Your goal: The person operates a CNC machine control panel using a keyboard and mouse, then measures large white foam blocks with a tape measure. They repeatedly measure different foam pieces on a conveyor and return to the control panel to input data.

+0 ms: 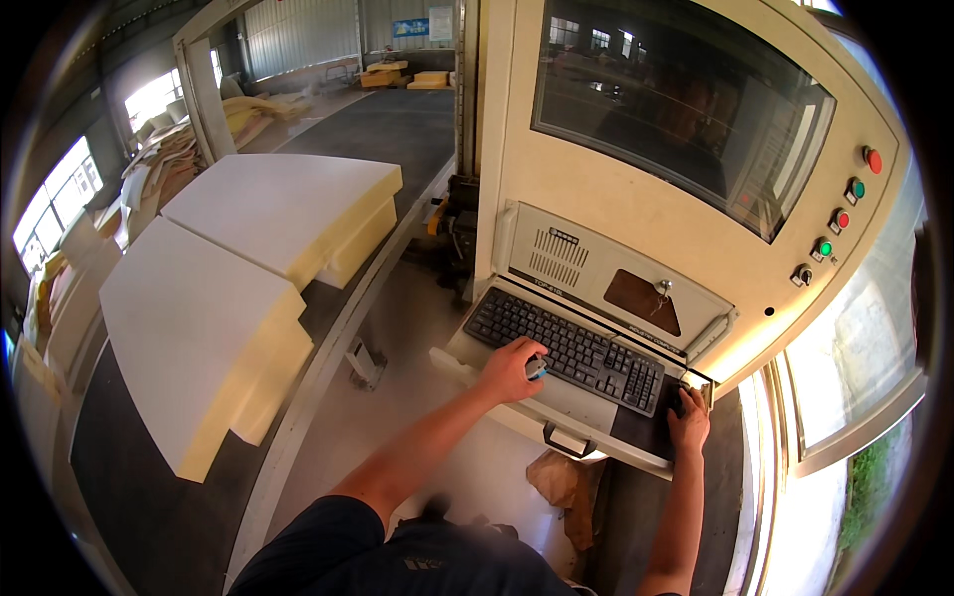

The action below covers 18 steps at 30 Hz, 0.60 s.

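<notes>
My left hand (512, 371) is closed around a small grey and blue object (537, 368), mostly covered by the fingers. It is at the front edge of a black keyboard (566, 343), which lies on a pull-out drawer (579, 405) of a beige machine cabinet. At the drawer's right end my right hand (689, 419) rests over a dark computer mouse (679, 400), largely hidden beneath the fingers. A dark mouse pad (636, 429) lies under it.
Above the drawer the cabinet has a dark screen (686, 109) and a column of buttons, among them a red one (872, 159). To the left, large yellow foam blocks (209, 318) with white tops stand on a dark conveyor table (139, 517). Brown paper (558, 481) hangs below the drawer.
</notes>
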Available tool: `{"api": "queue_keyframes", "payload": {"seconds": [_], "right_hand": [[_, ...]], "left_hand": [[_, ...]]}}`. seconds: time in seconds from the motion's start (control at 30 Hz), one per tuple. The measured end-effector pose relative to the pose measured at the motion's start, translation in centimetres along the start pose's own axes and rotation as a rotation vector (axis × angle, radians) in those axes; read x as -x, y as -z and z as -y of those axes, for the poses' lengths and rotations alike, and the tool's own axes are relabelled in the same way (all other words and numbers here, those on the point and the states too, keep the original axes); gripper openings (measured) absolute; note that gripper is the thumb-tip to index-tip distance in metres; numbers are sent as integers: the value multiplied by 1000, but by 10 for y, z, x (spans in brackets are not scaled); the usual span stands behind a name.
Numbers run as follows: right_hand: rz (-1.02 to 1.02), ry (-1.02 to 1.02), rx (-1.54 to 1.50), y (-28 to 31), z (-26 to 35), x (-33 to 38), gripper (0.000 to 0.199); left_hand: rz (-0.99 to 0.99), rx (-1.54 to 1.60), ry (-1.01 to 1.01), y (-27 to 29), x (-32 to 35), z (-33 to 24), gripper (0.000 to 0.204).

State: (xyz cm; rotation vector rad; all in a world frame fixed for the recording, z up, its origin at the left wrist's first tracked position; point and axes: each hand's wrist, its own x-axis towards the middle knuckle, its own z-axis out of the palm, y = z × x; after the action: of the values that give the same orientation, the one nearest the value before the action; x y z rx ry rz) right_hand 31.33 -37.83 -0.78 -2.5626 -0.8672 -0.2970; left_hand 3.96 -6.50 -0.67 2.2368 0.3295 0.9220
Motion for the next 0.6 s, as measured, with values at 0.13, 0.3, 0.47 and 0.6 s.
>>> {"api": "queue_keyframes", "payload": {"seconds": [0.13, 0.3, 0.47, 0.6], "right_hand": [[-1, -9, -12, 2, 5, 1, 58], [-9, 22, -20, -4, 0, 1, 58], [6, 48, 42, -2, 16, 3, 70], [-232, 141, -21, 9, 5, -12, 70]], "left_hand": [[-8, -6, -4, 0, 2, 0, 42], [-27, -9, -44, 2, 3, 2, 41], [18, 110, -29, 10, 8, 6, 41], [-49, 339, -91, 38, 12, -1, 44]]}}
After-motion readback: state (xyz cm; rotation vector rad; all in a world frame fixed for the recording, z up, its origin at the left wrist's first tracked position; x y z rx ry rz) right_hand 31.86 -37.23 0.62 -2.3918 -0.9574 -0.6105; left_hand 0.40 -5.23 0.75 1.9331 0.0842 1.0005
